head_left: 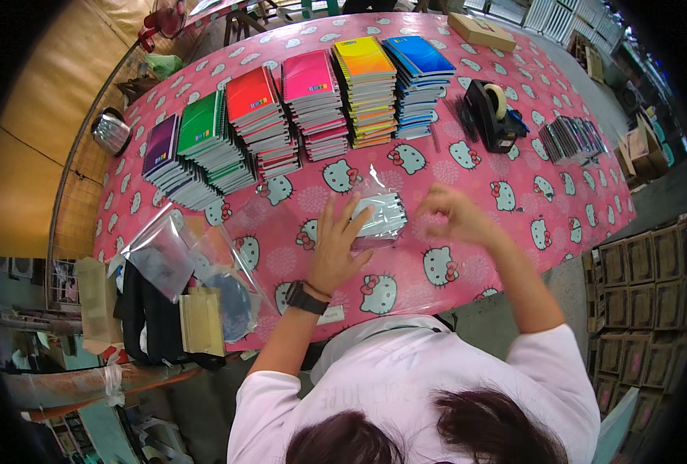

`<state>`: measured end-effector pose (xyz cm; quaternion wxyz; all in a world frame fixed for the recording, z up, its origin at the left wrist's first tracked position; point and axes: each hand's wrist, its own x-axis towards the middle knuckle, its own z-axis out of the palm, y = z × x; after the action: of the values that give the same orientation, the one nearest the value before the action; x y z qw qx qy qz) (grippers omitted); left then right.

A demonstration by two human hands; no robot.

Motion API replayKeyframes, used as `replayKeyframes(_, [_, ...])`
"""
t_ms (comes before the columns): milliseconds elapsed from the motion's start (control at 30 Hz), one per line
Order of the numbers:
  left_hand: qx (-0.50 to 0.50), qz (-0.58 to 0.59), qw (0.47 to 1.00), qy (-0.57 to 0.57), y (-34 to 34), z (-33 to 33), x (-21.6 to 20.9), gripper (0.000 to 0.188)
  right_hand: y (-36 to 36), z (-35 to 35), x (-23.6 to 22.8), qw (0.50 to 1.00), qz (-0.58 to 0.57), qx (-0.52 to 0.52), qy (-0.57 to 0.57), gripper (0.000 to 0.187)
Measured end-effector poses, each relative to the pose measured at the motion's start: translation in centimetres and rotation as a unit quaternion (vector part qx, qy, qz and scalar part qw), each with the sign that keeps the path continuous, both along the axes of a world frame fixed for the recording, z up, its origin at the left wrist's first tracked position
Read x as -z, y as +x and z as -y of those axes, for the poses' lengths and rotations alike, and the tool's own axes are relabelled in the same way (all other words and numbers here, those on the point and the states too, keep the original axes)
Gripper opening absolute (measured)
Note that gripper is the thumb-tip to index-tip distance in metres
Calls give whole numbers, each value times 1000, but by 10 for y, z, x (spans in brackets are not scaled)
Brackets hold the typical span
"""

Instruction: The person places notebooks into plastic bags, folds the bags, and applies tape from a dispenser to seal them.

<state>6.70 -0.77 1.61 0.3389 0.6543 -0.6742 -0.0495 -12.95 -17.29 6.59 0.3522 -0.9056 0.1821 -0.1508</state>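
Note:
In front of me on the table lies a bundle of small spiral notebooks (384,217) in a clear plastic bag. The bag's loose film stands up at the bundle's far side. My left hand (337,241), with a dark watch on its wrist, holds the bundle's left side, thumb near me and fingers over the top. Just right of the bundle, my right hand (461,217) hovers with fingers bent and thumb apart; I see nothing between them. Beyond my hands stand stacks of spiral notebooks: purple (161,145), green (199,124), red (250,97), pink (309,76), yellow (364,60) and blue (419,59).
A black tape dispenser (492,116) stands right of the stacks, near a wrapped pile of notebooks (571,139). Clear plastic bags (161,251) lie at the left edge. A cardboard box (481,32) sits at the far right of the pink patterned table (467,298).

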Motion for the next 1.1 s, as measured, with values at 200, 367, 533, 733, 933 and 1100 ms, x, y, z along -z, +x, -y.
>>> replayKeyframes(200, [-4,-64,995,-78,-13,20,10,54,24,-44,23,984,177,4,33,23])
replayKeyframes(367, [-20,-119,990,-72,-11,21,10,74,34,-7,26,895,242,159,339,39])
replayKeyframes(533, [-65,-209,975,-30,-3,22,12,102,50,-17,33,868,213,59,444,50])
replayKeyframes(733, [58,-156,986,-5,14,29,5,64,24,-16,33,913,157,-19,375,48])
replayKeyframes(933, [19,-182,980,-74,9,16,18,31,26,-33,35,990,138,-13,-12,51])
replayKeyframes(1100, [-21,-279,957,-80,4,15,27,29,42,-57,42,982,154,113,-9,35])
